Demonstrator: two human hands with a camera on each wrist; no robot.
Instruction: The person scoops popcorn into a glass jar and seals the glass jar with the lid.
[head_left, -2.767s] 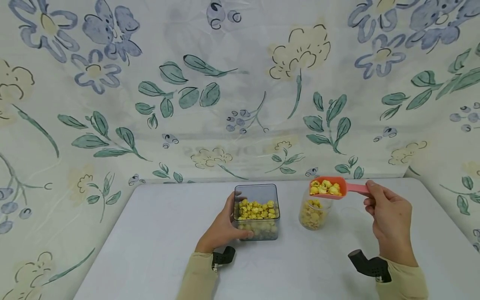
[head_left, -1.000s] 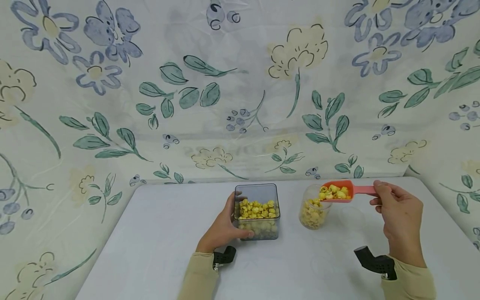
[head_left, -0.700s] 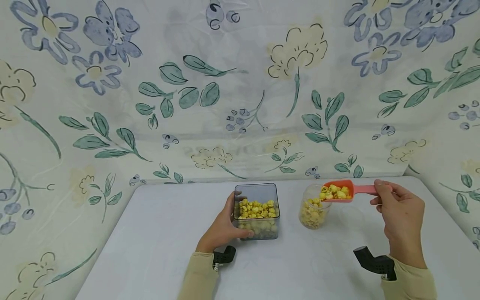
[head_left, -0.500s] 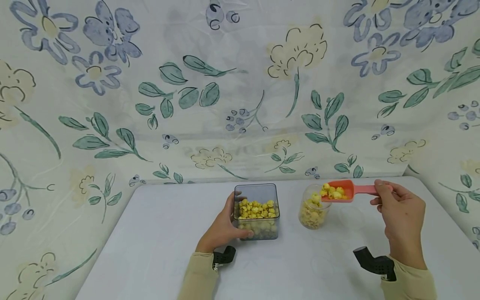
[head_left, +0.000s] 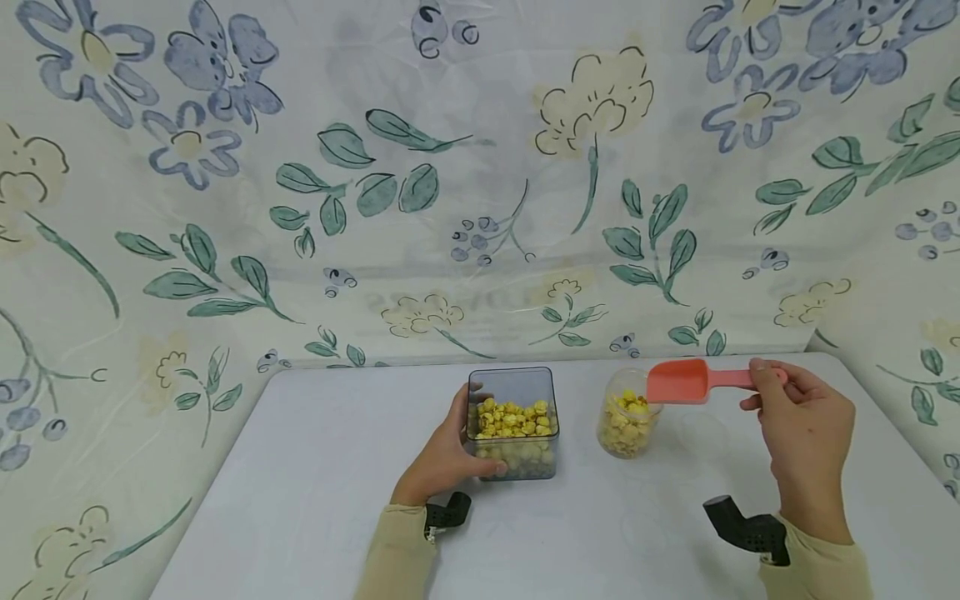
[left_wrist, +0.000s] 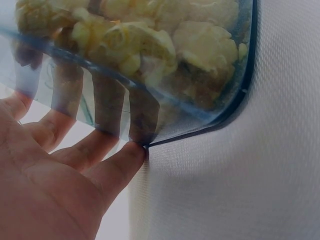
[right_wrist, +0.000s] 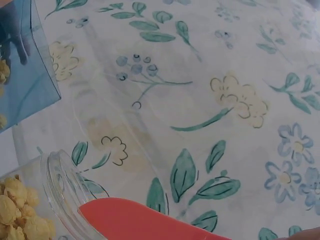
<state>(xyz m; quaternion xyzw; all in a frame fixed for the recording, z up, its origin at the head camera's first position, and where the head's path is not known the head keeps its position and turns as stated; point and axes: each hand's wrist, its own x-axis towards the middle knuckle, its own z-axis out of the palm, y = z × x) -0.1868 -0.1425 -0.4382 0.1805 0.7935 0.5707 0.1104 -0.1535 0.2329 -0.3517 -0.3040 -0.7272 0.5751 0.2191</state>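
Observation:
A clear blue-grey square container [head_left: 517,458], partly filled with yellow popcorn [head_left: 513,419], stands on the table. My left hand [head_left: 448,454] grips its left side, thumb along the front and fingers behind; the left wrist view shows those fingers through the clear wall. To the right stands a round clear jar [head_left: 613,437] with popcorn in it. My right hand [head_left: 806,433] pinches the handle of a red scoop [head_left: 677,382], whose mouth overlaps the jar's rim. No popcorn shows in the scoop. In the right wrist view the scoop's lip lies right at the jar's mouth.
Both containers stand on a white table [head_left: 322,500], near its back edge. A clear round disc [head_left: 703,433], faint against the white, lies right of the jar. Floral cloth [head_left: 480,208] hangs behind the table and along both sides.
The popcorn has left the scoop, and the jar's popcorn looks a little higher. Earlier, the right hand moved right with the scoop. The left hand and square container have stayed put.

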